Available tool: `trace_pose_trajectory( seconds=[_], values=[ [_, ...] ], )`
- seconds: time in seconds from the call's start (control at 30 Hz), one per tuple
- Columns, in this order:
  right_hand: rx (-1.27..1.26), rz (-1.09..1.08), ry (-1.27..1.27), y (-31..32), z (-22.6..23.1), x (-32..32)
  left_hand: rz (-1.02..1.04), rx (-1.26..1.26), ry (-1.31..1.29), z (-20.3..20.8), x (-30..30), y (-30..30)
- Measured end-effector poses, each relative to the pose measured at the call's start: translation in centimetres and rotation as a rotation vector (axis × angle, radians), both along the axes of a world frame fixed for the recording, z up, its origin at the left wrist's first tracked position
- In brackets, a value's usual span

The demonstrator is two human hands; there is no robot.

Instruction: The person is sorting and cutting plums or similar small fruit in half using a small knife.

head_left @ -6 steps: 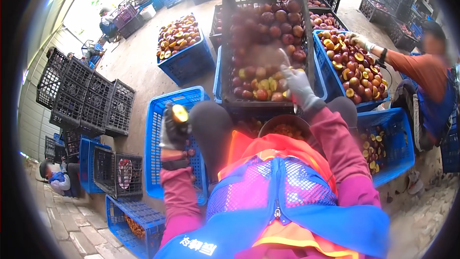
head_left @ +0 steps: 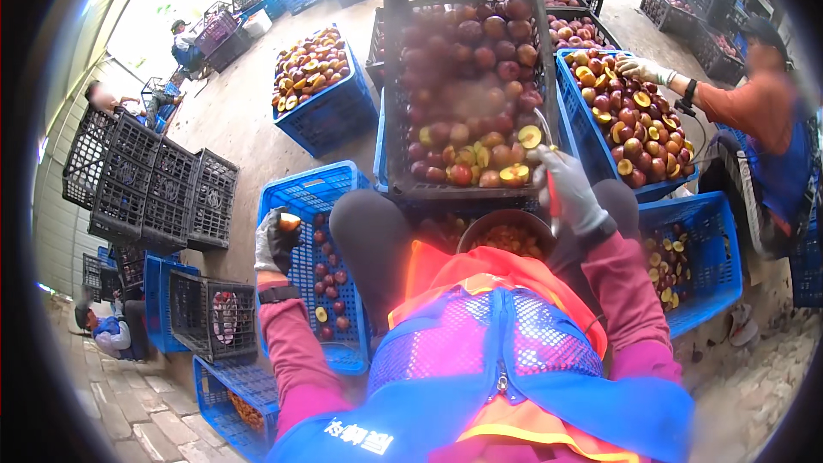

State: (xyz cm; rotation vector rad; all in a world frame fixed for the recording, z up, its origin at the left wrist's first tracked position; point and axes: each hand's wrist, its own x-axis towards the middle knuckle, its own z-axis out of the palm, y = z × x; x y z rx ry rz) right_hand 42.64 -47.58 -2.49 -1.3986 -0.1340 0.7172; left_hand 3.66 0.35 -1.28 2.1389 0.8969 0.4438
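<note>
Fingers (head_left: 549, 157) curled, left hand (head_left: 274, 244) holding cut fruit (head_left: 290, 222) over blue crate's (head_left: 339, 358) edge, right hand (head_left: 576, 193) gripping red-handled tool (head_left: 553, 198)

"What carries everything at your end?"

"I'm looking at a concrete floor (head_left: 227, 103), with brick paving (head_left: 141, 411) at its near left corner."

"What's standing on it?"

"Black crates (head_left: 163, 180) stacked toward the left edge. Right of those I have a tall blue crate (head_left: 321, 124) heaped with plum halves (head_left: 313, 69), and nearer, an open blue crate (head_left: 350, 351) with plums (head_left: 334, 279) scattered over its bottom."

"And the big black crate (head_left: 441, 190)?"

"I see whole plums toward its far right corner, cut plums (head_left: 514, 175) by its near right corner. Haze blurs its middle; I can't tell what supports it."
</note>
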Motion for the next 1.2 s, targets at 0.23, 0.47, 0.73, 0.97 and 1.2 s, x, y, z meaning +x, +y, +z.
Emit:
trace_pose_trajectory(
  seconds=[0.23, 0.47, 0.73, 0.97, 1.2],
  values=[
    [-0.028, 0.033, 0.109, -4.5, 1.4, -0.3, 0.108, -0.491, -0.286, -3.3, 4.2, 2.6],
    [-0.198, 0.111, 0.102, -4.3, 4.4, -0.6, 0.219, 0.464, 0.416, -3.3, 9.0, 2.9],
    [-0.141, 0.126, -0.005, -0.6, 5.0, -0.7, -0.475, 0.417, 0.209, 1.2, 35.0, -11.8],
    [-0.067, 0.101, 0.041, -1.1, 5.1, -1.0, -0.382, 0.403, 0.765, -8.3, 45.2, -14.2],
    [0.066, -0.009, -0.022, 1.5, 5.6, 0.6, -0.475, -1.072, -0.334, -1.3, 35.4, -15.5]
  ],
)
